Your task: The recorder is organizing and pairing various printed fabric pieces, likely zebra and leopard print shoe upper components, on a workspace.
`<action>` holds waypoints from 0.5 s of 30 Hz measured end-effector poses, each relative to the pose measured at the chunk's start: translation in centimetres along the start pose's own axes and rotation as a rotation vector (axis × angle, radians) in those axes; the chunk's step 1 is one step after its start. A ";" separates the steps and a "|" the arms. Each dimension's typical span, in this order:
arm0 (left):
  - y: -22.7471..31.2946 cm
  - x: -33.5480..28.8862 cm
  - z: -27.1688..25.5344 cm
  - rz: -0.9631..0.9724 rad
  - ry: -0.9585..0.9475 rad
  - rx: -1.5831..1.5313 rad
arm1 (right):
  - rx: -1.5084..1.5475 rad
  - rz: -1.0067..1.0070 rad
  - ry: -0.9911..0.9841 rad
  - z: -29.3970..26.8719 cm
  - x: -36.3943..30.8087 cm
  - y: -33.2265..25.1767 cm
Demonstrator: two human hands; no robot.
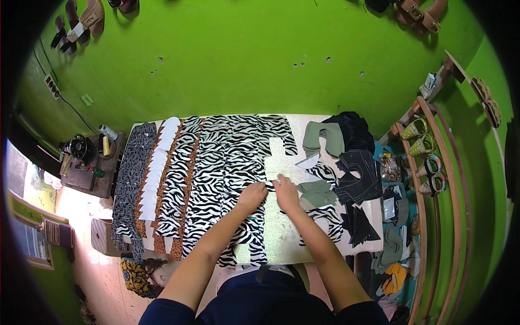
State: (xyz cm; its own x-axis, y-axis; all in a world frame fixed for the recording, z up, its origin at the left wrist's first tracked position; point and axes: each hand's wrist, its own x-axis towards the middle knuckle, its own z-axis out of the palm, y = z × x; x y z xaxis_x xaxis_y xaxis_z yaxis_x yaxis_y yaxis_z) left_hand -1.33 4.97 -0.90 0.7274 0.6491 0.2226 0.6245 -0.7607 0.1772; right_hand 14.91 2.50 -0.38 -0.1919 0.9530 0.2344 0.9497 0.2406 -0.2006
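Near the middle of the table my left hand (pixel 253 196) and my right hand (pixel 285 194) are close together. Between their fingertips shows a small bit of zebra-print fabric (pixel 269 184); the fingers of both hands are pinched at it. Overlapping zebra-print pieces (pixel 208 187) lie in rows left of and beneath my left hand. Right beside my right hand rest grey-green cut pieces (pixel 316 195). A white pointed piece (pixel 308 161) lies just beyond them. My fingers partly hide the fabric's edges.
Leopard-print pieces (pixel 174 246), white pieces (pixel 154 176) and dark patterned pieces (pixel 130 179) line the table's left. Black cut pieces (pixel 357 176) lie on the right. A small side table (pixel 92 181) with thread spools stands left. A wooden rack (pixel 441 179) holding sandals (pixel 422 144) stands right.
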 end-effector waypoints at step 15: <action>0.9 0.6 -0.3 -0.177 0.006 -0.091 | -0.018 0.234 -0.268 1.4 -3.1 0.5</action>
State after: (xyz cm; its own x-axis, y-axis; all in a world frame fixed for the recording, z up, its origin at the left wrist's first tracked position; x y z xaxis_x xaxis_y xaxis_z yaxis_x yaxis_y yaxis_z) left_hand -0.45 4.69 -0.28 0.6069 0.7727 0.1859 0.7139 -0.6328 0.2997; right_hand 15.65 -0.08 -2.58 -0.0248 0.9970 -0.0738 0.9793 0.0094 -0.2020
